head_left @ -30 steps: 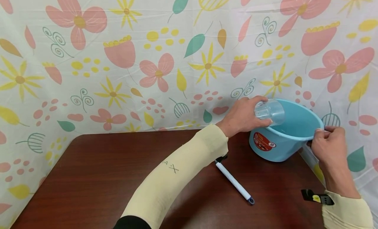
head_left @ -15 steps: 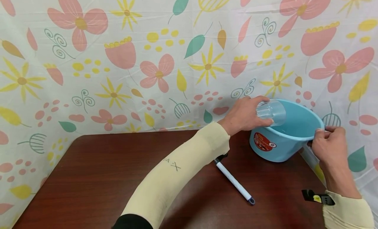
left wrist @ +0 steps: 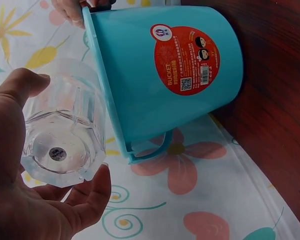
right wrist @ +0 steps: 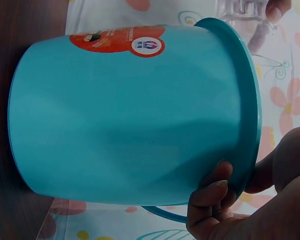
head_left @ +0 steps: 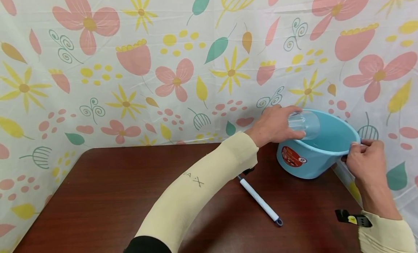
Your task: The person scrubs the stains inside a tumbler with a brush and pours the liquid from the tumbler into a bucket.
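Note:
A clear faceted cup point(left wrist: 65, 130) is in my left hand point(head_left: 274, 125), gripped between thumb and fingers. In the head view the cup lies tipped sideways over the rim of a light-blue bucket point(head_left: 313, 162), its mouth toward the bucket's inside. The left wrist view shows its base with a small dark sticker and some clear liquid near it. Pinching the bucket's rim on the right side is my right hand point(head_left: 367, 164), thumb on top and fingers curled below. The bucket stands upright on the table and carries a red label point(left wrist: 186, 60).
A white stick-like handle point(head_left: 259, 199) with a dark looped end lies on the brown table point(head_left: 114, 195); its far end is hidden under my left forearm. A flower-patterned cloth point(head_left: 176, 35) hangs behind the table and along its right side.
My left hand and the cup have shifted slightly to the right over the bucket. My right hand stays on the rim.

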The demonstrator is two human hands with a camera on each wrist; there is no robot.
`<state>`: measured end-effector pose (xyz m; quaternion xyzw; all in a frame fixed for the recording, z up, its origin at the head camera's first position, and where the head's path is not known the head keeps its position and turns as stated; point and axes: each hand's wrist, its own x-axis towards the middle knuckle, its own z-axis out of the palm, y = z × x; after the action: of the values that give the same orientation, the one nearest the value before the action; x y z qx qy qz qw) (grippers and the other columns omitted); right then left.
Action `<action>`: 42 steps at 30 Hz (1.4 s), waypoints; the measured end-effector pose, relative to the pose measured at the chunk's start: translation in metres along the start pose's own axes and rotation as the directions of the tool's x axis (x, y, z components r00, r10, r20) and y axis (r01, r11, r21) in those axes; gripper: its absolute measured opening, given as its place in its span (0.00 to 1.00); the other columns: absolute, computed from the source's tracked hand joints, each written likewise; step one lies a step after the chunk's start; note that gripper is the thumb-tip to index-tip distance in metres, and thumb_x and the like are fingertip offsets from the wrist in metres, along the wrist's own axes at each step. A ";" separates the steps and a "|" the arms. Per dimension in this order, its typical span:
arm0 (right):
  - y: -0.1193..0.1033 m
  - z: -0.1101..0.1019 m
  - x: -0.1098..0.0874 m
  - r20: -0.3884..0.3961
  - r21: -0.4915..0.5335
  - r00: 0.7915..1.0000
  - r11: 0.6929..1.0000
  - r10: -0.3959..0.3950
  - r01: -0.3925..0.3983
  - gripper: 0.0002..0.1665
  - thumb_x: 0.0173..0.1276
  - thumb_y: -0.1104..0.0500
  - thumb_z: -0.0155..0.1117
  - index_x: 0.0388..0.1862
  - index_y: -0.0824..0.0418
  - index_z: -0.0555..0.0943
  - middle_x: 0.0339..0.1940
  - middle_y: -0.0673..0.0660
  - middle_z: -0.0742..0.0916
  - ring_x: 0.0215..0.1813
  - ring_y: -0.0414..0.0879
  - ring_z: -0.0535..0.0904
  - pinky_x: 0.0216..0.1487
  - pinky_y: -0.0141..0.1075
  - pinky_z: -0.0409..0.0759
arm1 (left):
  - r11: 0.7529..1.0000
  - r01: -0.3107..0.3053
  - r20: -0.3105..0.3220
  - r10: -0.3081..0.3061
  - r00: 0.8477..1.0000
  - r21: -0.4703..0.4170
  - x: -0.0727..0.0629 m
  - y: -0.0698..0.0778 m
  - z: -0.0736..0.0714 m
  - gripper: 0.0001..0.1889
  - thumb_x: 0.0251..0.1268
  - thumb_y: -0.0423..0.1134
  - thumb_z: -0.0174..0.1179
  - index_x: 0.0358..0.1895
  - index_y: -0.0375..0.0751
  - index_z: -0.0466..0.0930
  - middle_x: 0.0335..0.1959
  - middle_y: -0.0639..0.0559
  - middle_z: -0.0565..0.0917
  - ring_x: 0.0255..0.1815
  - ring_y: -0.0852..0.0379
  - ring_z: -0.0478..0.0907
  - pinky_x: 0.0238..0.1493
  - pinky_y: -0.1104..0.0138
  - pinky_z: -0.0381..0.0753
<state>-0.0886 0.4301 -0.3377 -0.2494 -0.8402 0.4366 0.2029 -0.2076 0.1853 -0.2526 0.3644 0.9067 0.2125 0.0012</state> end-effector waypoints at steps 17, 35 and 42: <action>-0.006 0.000 -0.004 -0.017 -0.021 1.000 1.000 -0.013 0.013 0.17 0.85 0.56 0.38 0.55 0.71 0.59 0.41 0.68 0.78 0.27 0.34 0.78 0.26 0.24 0.79 | 0.997 -0.015 0.034 0.012 0.999 0.076 0.004 0.009 -0.004 0.36 0.67 0.65 0.65 0.78 0.75 0.68 0.60 0.61 0.74 0.57 0.62 0.64 0.49 0.70 0.73; -0.002 0.000 0.000 -0.020 -0.009 1.000 1.000 0.001 -0.001 0.16 0.85 0.54 0.39 0.54 0.68 0.59 0.49 0.70 0.76 0.29 0.38 0.79 0.27 0.27 0.80 | 0.992 -0.041 0.052 0.035 0.998 0.116 0.008 0.014 -0.006 0.36 0.66 0.64 0.65 0.78 0.74 0.68 0.62 0.62 0.73 0.59 0.63 0.63 0.54 0.70 0.71; -0.001 -0.001 0.001 -0.008 -0.009 1.000 1.000 -0.005 0.005 0.13 0.85 0.54 0.39 0.49 0.65 0.61 0.41 0.67 0.78 0.29 0.39 0.81 0.27 0.27 0.81 | 0.992 -0.042 0.062 0.035 0.997 0.119 0.007 0.015 -0.007 0.36 0.66 0.64 0.65 0.78 0.73 0.68 0.63 0.61 0.73 0.59 0.62 0.63 0.54 0.70 0.71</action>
<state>-0.0888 0.4304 -0.3361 -0.2500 -0.8419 0.4313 0.2064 -0.2043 0.1970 -0.2394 0.3875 0.9102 0.1464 0.0020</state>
